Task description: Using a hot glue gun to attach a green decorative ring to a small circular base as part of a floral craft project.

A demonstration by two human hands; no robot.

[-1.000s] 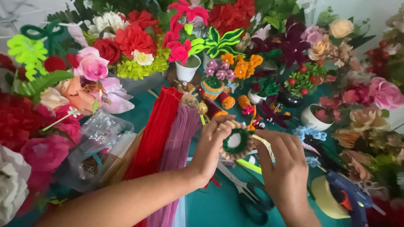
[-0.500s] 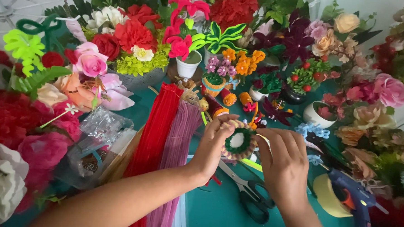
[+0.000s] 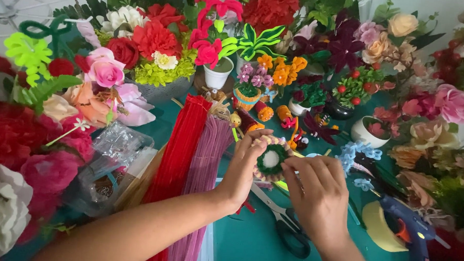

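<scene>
Left hand [image 3: 243, 170] curled around the left rim of a small round pipe-cleaner piece [image 3: 271, 159], green ring with a pale centre and a pinkish looped edge, thumb and fingers closed on it. Right hand [image 3: 318, 194] meeting the same piece from the right, fingertips [image 3: 288, 169] pinched narrow against its lower right edge. Piece held just above the teal tabletop [image 3: 248, 241], about mid-table.

Directly beneath the hands, black-handled scissors [image 3: 285, 227] lying flat, blades pointing toward the left hand. Left of the hands, a bundle of red pipe cleaners [image 3: 179, 154] and beside it a bundle of mauve pipe cleaners [image 3: 204, 166], both running toward the near edge. Further left, a crumpled clear plastic bag [image 3: 110, 162]. Near the right edge, a blue glue gun [image 3: 407, 232] with a yellow tape roll [image 3: 379, 228] touching it. Along the far edge and both sides, crowded handmade flowers, among them a white pot [image 3: 217, 72] with red blooms and a pink rose [image 3: 106, 73].
</scene>
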